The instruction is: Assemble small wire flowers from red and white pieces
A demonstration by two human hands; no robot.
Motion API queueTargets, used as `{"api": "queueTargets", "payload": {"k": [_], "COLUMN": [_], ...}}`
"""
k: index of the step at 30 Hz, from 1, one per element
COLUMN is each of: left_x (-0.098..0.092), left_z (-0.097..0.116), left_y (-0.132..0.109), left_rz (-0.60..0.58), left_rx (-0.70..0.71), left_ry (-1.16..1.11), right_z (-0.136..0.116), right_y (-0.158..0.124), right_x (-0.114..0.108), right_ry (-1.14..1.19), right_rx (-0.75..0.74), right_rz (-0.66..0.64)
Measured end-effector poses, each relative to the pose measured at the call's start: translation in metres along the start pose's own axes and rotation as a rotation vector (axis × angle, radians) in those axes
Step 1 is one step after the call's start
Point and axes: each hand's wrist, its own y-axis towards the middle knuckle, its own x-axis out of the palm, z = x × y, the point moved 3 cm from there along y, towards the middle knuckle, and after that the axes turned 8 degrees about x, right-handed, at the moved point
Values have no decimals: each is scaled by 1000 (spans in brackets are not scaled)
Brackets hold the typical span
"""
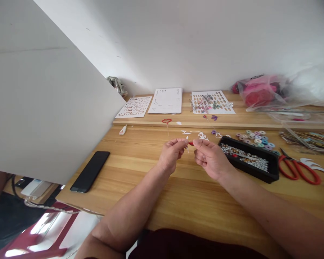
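Note:
Above the middle of the wooden desk, my left hand (171, 153) and my right hand (211, 157) meet fingertip to fingertip, both closed in a pinch. A small red piece (190, 143) spans the gap between them, its ends hidden under the thumbs. White slivers show beside my left fingertips; whether they are held cannot be made out. White cut-out shapes (202, 135) lie just beyond the hands. Close to my right wrist stands a black tray (248, 169) of small silvery and brown beads. A red heart-like outline on a thin stem (166, 121) rests farther back.
Red-handled scissors (299, 171) and rolls of pastel thread (257, 138) lie to the right. Patterned sheets (164, 100) lie on the raised back ledge, beside plastic bags (261, 91). A black phone (90, 172) and a small white glue bottle (122, 130) are at left, near a grey partition (48, 90).

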Motion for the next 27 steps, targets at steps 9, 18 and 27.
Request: {"api": "queueTargets", "payload": {"k": [9, 18, 27], "left_x": [1, 2, 2], "left_z": [-2, 4, 2], "left_y": [0, 0, 2], "left_rz": [-38, -51, -31], "left_rx": [-37, 23, 35], "left_ry": [-31, -16, -1], "right_z": [-3, -4, -2], "right_y": [4, 7, 7], "right_x": [-5, -9, -8], "right_ry": [-61, 38, 43], "right_rx": [-77, -10, 5], "right_rz": [53, 33, 12]}}
